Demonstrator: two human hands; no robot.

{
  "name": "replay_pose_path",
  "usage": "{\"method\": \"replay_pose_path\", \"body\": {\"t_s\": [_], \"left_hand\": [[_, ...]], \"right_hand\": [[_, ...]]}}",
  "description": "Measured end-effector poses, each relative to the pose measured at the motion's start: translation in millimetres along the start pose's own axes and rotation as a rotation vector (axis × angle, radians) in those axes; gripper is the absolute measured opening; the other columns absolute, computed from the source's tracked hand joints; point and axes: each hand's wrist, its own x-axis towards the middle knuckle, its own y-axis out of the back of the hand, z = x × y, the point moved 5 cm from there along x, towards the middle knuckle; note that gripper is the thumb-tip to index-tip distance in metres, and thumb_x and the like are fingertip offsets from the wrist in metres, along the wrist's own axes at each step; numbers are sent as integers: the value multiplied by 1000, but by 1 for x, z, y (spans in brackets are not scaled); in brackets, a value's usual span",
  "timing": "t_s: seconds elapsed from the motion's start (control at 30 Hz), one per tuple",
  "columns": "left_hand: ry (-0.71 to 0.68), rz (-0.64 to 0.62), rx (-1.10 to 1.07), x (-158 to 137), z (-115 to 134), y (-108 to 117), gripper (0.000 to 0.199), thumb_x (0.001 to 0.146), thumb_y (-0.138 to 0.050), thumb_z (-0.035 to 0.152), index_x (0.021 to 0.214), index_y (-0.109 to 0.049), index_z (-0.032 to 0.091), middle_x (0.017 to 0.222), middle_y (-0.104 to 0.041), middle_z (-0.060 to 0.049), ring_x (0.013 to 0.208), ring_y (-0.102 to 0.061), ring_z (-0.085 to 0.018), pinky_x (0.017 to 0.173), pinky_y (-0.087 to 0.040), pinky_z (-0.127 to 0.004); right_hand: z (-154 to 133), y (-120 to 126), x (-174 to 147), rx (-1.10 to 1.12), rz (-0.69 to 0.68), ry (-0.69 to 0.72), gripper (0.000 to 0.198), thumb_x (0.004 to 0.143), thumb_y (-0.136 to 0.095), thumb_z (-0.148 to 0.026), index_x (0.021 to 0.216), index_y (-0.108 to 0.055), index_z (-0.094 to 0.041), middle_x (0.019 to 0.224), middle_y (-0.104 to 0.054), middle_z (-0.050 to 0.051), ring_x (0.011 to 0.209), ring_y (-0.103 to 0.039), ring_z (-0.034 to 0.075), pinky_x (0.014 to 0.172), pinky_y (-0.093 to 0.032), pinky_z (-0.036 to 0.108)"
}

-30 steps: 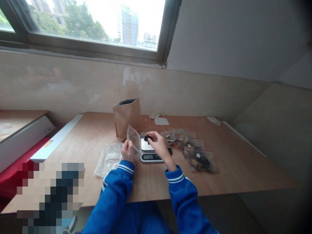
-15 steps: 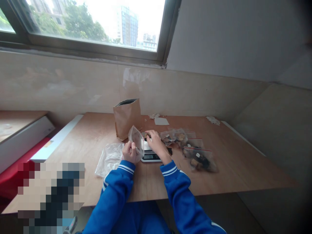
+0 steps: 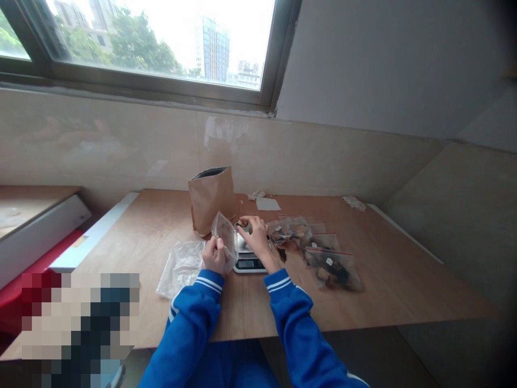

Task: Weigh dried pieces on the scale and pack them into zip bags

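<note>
My left hand [image 3: 214, 257] pinches a clear plastic bag [image 3: 224, 236] and holds it upright, its mouth apart, at the left edge of a small white digital scale [image 3: 249, 265]. Over the scale, my right hand [image 3: 259, 238] grips a dark brown dried piece [image 3: 241, 224] between thumb and fingers, close to the bag's mouth. What exactly the piece is cannot be made out. The hand covers part of the weighing plate; the lit display shows, its digits too small to read. Another dark piece [image 3: 281, 255] lies on the table right of the scale.
Behind the bag stands a brown paper bag [image 3: 210, 200], its top gaping. Flat clear bags [image 3: 181, 267] lie at the left. Several filled zip bags [image 3: 333, 268] with dark dried pieces lie at the right. White paper [image 3: 268, 204] and crumpled tissue [image 3: 354, 203] are at the back.
My right hand has shifted slightly, and the dried piece now shows more plainly between its fingers near the bag. More of the scale's display is visible. My left hand stays on the bag.
</note>
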Motion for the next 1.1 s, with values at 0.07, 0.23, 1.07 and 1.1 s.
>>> {"method": "replay_pose_path", "body": {"t_s": [0.07, 0.23, 1.07, 1.1], "left_hand": [[22, 9, -15, 0, 0, 0, 37, 89, -46, 37, 58, -35, 21, 53, -36, 4, 51, -37, -12, 52, -32, -26], [93, 11, -85, 1, 7, -1, 36, 88, -47, 40, 58, -37, 21, 52, -38, 4, 51, -37, -11, 51, -31, -25], [249, 100, -285, 2, -2, -3, 40, 88, -48, 44, 59, -35, 20, 52, -33, 6, 47, -30, -9, 46, -26, -23], [249, 94, -286, 2, -2, -3, 40, 88, -48, 44, 59, -35, 20, 52, -33, 6, 47, -31, -9, 46, -27, -23]], "right_hand": [[-16, 13, 3, 202, 87, -2, 21, 89, -56, -33, 105, -62, -21, 104, -64, 7, 99, -56, 20, 89, -42, 33], [-52, 10, 12, 294, -107, 66, 24, 89, -57, -41, 101, -66, -22, 93, -66, 2, 90, -58, 17, 87, -42, 32], [15, 11, 5, 445, -33, -56, 21, 89, -57, -37, 96, -67, -19, 96, -64, 6, 85, -63, 17, 79, -49, 29], [-1, 12, 9, 490, -85, -35, 22, 88, -58, -37, 96, -67, -19, 96, -65, 5, 84, -63, 16, 77, -49, 27]]}}
